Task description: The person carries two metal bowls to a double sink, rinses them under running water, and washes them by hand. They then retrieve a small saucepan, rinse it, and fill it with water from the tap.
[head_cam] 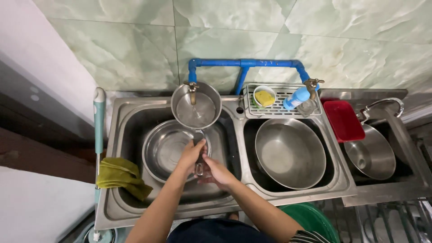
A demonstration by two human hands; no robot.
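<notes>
Saucepan (195, 108) under running tap (192, 88): your left hand (192, 154) fingers clamp its handle; right hand (217, 172) cups a small glass (199, 169)

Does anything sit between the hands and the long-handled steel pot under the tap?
Nothing visible does. The left hand already grips the handle of the round steel pot, and the right hand touches the handle's end just below it.

Both hands are meeting over the left sink (130, 112): the left hand (191, 155) is gripping the handle of a small steel pot (196, 105) under the tap (192, 90), while the right hand (217, 172) is touching it from below. A wide steel bowl (162, 148) is sitting beneath, and a green cloth (119, 175) is lying on the sink's left rim.
</notes>
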